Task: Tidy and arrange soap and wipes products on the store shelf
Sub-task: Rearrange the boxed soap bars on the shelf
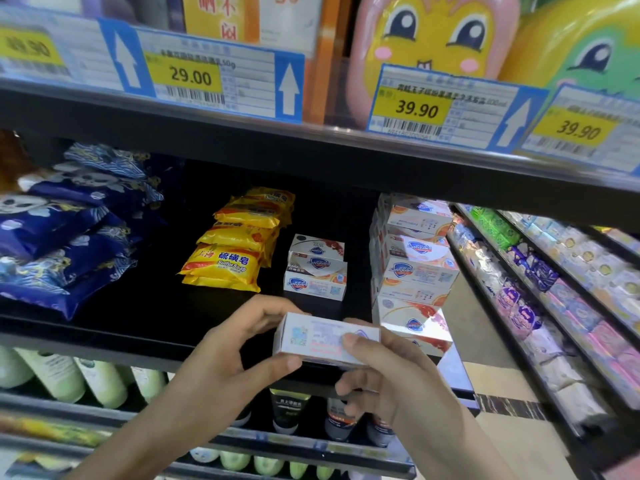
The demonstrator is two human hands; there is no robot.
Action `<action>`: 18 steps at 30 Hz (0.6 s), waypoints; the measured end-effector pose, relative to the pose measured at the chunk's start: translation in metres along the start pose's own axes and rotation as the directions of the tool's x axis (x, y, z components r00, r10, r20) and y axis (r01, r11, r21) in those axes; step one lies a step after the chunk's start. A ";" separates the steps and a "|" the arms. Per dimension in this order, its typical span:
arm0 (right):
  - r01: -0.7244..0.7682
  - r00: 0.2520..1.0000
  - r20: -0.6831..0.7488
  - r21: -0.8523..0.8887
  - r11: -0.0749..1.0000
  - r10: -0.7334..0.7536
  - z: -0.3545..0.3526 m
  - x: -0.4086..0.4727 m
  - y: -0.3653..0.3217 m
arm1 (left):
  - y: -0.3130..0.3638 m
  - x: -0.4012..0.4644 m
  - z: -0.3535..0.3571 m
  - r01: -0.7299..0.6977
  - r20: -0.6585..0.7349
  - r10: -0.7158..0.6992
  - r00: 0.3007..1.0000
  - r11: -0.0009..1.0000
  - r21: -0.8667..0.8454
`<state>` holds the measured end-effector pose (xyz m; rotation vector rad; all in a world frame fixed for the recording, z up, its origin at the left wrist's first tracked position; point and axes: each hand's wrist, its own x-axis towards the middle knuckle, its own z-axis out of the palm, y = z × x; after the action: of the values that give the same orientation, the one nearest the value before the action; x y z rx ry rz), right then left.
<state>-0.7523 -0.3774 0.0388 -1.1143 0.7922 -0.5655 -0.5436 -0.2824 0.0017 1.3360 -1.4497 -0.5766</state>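
Soap and wipes share the dark middle shelf (104, 327). At its far left, blue wipes packs (65, 237) lie heaped and slumping. Right of them stands a stack of yellow sulfur soap packs (232, 251), then a short pile of Safeguard soap boxes (316, 271), then a taller column of the same boxes (414, 261) at the shelf's right end.

Near the shelf's front edge, one Safeguard box (327, 339) is held flat between both hands: the left hand (232, 351) has its fingers curled over the box's left end with the thumb under it, and the right hand (384, 368) pinches the right end, thumb on the printed face.

Judging by the gap, the box likely belongs on the short pile. It should go down square, edges flush with the box beneath and logo turned forward, without nudging the tall column beside it.
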 end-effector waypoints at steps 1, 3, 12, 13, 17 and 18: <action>-0.001 1.000 -0.004 0.029 1.000 0.001 -0.002 0.001 0.001 | 0.000 -0.001 0.000 0.003 0.003 -0.003 1.000 1.000 0.008; 0.014 1.000 -0.010 0.062 0.998 -0.014 -0.004 0.003 0.003 | 0.001 -0.002 0.000 0.025 0.003 -0.025 1.000 1.000 0.019; 0.229 0.972 -0.070 0.063 0.971 -0.224 -0.006 0.004 0.008 | 0.006 0.015 -0.015 0.301 -0.224 -0.349 0.910 0.927 -0.224; 0.247 0.968 -0.062 0.042 0.968 -0.244 -0.007 0.005 0.010 | 0.007 0.017 -0.017 0.358 -0.202 -0.418 0.886 0.892 -0.276; 0.349 0.937 0.020 -0.096 0.932 -0.349 -0.008 0.005 0.016 | 0.011 0.021 -0.020 0.555 0.030 -0.586 0.810 0.748 -0.364; 0.376 0.927 0.046 -0.136 0.917 -0.373 -0.008 0.004 0.017 | 0.013 0.021 -0.018 0.573 0.080 -0.586 0.806 0.740 -0.353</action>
<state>-0.7554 -0.3792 0.0203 -1.4166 0.6102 -0.8271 -0.5294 -0.2929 0.0269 1.4769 -0.8071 -1.1632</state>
